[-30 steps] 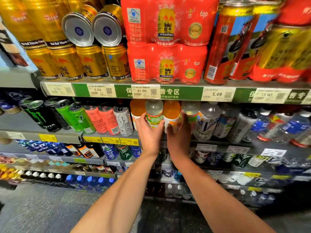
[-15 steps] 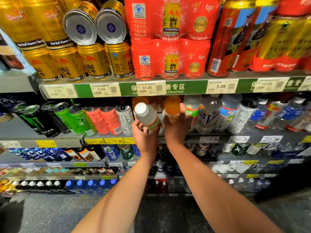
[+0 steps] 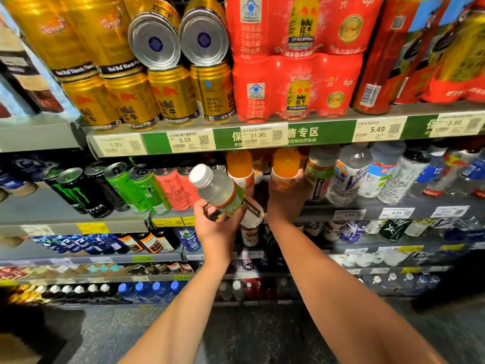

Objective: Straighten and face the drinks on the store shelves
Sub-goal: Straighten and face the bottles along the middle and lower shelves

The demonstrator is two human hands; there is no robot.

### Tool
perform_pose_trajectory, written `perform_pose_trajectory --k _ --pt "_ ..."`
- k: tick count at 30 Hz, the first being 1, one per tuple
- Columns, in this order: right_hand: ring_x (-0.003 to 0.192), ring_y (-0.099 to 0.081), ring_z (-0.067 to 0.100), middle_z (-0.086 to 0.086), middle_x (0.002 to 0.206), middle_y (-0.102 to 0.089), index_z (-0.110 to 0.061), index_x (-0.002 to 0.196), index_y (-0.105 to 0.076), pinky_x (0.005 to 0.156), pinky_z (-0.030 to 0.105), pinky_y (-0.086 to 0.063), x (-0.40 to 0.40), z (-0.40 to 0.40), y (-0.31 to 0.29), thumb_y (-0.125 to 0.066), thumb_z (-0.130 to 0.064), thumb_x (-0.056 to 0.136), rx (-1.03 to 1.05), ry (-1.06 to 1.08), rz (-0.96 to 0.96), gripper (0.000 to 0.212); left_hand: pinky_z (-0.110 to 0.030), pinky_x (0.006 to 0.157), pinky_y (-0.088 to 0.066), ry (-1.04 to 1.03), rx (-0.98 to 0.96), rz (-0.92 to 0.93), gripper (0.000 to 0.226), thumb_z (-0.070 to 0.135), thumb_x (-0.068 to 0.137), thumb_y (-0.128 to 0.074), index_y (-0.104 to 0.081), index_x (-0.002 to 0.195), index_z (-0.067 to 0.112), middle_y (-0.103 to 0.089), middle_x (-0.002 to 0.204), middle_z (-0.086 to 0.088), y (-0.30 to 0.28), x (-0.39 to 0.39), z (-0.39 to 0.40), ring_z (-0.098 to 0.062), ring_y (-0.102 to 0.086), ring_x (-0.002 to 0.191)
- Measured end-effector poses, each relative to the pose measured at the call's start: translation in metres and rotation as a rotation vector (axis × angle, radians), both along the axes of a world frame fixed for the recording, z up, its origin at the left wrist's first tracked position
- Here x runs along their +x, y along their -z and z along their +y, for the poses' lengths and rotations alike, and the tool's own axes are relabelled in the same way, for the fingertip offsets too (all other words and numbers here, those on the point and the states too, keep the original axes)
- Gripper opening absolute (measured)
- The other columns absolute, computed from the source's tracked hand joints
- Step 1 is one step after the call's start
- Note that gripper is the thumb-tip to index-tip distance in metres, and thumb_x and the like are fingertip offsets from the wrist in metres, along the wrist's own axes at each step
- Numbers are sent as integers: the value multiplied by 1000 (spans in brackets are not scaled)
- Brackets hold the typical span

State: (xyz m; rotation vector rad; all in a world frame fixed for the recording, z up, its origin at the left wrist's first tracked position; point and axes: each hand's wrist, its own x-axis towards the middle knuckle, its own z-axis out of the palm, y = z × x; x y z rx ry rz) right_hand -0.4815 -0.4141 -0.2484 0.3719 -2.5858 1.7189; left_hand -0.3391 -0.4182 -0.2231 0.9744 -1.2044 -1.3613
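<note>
The left hand (image 3: 217, 229) has drawn the clear green-labelled bottle (image 3: 223, 191) out of the shelf row and tilted it cap-left. The right hand (image 3: 286, 198) has moved onto the base of an orange bottle (image 3: 286, 164).

Clear bottle (image 3: 220, 191): white cap, green label, pale liquid; off shelf, tilted with cap up-left, base held in left hand (image 3: 216, 227). Orange bottle (image 3: 286, 166): orange drink, white-orange label, upright on second shelf (image 3: 349, 208), right hand (image 3: 284, 199) wrapped round its lower part. Second orange bottle (image 3: 239, 169) upright just left of it, behind clear bottle. Green-label bottle (image 3: 320, 164) upright just right of held orange one, touching it.
</note>
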Motion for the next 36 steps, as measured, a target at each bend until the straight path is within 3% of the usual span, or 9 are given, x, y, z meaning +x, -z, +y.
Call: perform_pose_trajectory --k 4,7,9,13,18,22,26,33,36 --pt "122 -56 33 17 138 -54 -7 144 -39 93 40 -47 -2 -3 4 -74 -31 82 4 -41 -11 75 -6 69 -49 22 -144 -28 48 -24 67 -75 -46 105 -14 -62 85 6 -2 17 -1 13 -63 73" --pt "113 -61 27 9 128 -62 -11 136 -46 86 23 -40 -3 -2 2 -77 -21 77 -49 -108 -21 68 -11 73 -51 27 -256 -69 49 -22 66 -78 -46 102 -21 -67 89 10 8 30 -11 6 -64 82" --pt "107 -63 25 10 120 -66 -8 130 -48 84 19 -38 -3 -6 2 -79 -17 77 -22 -170 37 62 -16 73 -53 12 -237 -101 53 -13 67 -83 -49 106 -18 -67 92 0 8 38 -14 3 -65 80" --pt "88 -65 25 8 97 -68 -19 106 -50 81 38 -51 4 -16 2 -74 -13 82 3 -258 86 35 -13 71 -53 6 -138 -130 58 5 66 -89 -54 112 -1 -68 97 0 -2 45 -13 4 -67 80" --pt "81 -64 20 0 88 -68 -31 79 -46 72 28 -48 7 -8 -14 -74 -23 79 36 -340 64 29 -29 87 -58 33 -68 -145 74 27 59 -92 -55 119 7 -69 110 -4 -1 50 -17 -10 -69 98" --pt "88 -62 18 -1 96 -66 -19 101 -62 77 27 -49 3 13 -8 -79 -39 79 -34 -277 83 34 -43 92 -57 44 -63 -146 68 34 56 -97 -57 110 24 -70 108 -1 1 48 -16 -17 -69 101" --pt "107 -52 25 8 115 -55 -9 119 -54 88 31 -41 -7 39 -7 -82 -29 77 -166 17 90 54 -51 94 -55 97 -55 -147 79 46 56 -92 -56 119 12 -70 112 -4 3 42 -15 -20 -69 104" --pt "124 -49 29 15 132 -52 -3 135 -47 106 43 -40 -37 53 -5 -82 -32 77 -196 119 70 74 -38 94 -56 95 -49 -214 77 34 53 -98 -56 117 24 -68 113 3 5 17 -2 -14 -67 104" --pt "119 -55 23 15 129 -56 -2 133 -49 101 25 -43 -43 51 0 -79 -30 80 -219 37 26 67 -29 89 -57 95 -40 -233 78 29 55 -95 -55 120 11 -69 109 -1 4 6 3 -13 -68 99"
